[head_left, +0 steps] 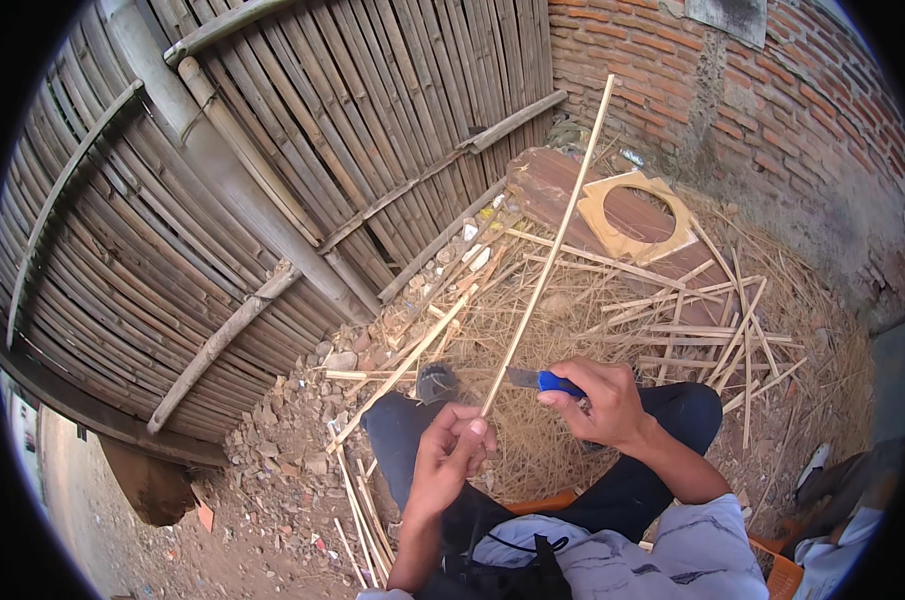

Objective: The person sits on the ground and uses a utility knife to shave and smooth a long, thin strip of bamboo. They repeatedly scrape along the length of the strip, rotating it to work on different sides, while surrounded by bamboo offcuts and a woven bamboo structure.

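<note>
My left hand is closed around the lower end of a long, thin bamboo strip, which slants up and away to the right. In my right hand is a utility knife with a blue handle, its fingers wrapped round it. The dark blade points left, close beside the strip just above my left hand; whether it touches the strip I cannot tell. Both hands are above my dark-trousered knees. Fine shavings lie heaped on the ground beneath them.
Cut bamboo strips are scattered at the right, more at the lower left. A board with a round hole lies on a brown panel at the back. A bamboo fence stands left, a brick wall right. Another person's sleeve shows lower right.
</note>
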`<control>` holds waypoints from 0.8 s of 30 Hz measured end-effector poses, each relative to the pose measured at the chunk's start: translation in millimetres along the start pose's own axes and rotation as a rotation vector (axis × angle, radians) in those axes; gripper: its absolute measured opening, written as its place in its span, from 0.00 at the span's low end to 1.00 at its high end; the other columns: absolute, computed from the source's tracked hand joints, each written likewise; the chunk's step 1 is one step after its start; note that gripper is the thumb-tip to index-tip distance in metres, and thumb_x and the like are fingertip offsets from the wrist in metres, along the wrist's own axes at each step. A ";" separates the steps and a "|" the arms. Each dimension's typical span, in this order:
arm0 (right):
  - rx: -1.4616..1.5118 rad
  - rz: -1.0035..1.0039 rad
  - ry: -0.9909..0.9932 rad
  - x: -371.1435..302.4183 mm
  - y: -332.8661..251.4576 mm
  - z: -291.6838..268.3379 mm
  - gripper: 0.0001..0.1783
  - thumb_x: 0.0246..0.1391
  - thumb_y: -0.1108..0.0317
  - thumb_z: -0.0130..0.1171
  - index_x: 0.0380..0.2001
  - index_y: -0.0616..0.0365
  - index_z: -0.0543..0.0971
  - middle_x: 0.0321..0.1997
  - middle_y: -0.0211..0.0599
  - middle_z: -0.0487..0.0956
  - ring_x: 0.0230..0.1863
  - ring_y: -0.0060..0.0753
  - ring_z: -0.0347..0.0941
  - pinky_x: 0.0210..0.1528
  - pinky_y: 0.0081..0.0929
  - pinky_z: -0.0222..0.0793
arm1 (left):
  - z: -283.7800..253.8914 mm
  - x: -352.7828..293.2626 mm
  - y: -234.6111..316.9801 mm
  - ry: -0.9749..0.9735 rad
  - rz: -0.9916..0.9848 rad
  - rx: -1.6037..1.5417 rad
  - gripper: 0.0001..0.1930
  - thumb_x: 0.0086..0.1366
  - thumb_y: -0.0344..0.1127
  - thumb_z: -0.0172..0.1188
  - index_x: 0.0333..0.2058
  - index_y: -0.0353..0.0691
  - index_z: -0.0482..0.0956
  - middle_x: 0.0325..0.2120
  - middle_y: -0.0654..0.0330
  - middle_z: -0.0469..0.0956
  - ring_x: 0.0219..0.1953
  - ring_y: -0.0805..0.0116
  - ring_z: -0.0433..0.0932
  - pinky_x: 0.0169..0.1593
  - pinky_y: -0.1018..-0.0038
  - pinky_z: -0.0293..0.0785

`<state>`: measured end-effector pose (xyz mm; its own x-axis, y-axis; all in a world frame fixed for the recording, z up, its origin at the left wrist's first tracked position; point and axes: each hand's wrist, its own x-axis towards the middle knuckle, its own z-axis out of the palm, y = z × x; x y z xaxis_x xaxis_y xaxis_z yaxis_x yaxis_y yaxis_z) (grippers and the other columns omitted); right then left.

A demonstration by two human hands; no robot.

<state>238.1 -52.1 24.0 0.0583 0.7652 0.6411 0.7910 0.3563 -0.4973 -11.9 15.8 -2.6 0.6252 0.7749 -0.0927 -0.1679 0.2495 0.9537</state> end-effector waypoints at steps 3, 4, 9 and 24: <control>0.032 -0.028 -0.054 -0.2 -5.3 10.9 0.16 0.60 0.59 0.76 0.41 0.61 0.85 0.34 0.41 0.87 0.28 0.40 0.86 0.28 0.33 0.79 | 7.0 1.0 2.3 -0.041 -0.006 -0.028 0.11 0.82 0.36 0.57 0.56 0.37 0.75 0.33 0.62 0.82 0.22 0.84 0.64 0.25 0.82 0.59; 0.042 -0.037 -0.060 0.6 -6.6 13.4 0.16 0.59 0.60 0.76 0.40 0.62 0.85 0.33 0.42 0.87 0.28 0.40 0.86 0.27 0.32 0.78 | 8.7 1.0 2.1 -0.050 -0.010 -0.036 0.12 0.82 0.36 0.57 0.56 0.37 0.75 0.33 0.61 0.82 0.22 0.84 0.63 0.25 0.82 0.59; 0.022 -0.072 -0.035 3.2 -13.7 15.1 0.16 0.59 0.59 0.76 0.38 0.61 0.85 0.31 0.39 0.86 0.25 0.39 0.85 0.25 0.31 0.77 | 18.8 1.1 4.9 0.007 0.034 0.046 0.10 0.81 0.32 0.60 0.55 0.35 0.77 0.35 0.59 0.84 0.29 0.82 0.75 0.31 0.82 0.67; -0.104 -0.127 -0.008 2.2 -10.6 -2.4 0.15 0.59 0.56 0.76 0.39 0.54 0.86 0.29 0.32 0.85 0.24 0.33 0.83 0.24 0.30 0.76 | 34.1 -2.5 4.8 0.074 0.140 0.103 0.11 0.78 0.32 0.64 0.53 0.35 0.78 0.29 0.66 0.81 0.24 0.88 0.69 0.27 0.85 0.60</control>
<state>231.3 -55.5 32.0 -0.0505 0.7219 0.6901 0.8505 0.3933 -0.3492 11.7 -4.8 12.0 0.5424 0.8397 0.0261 -0.1684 0.0782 0.9826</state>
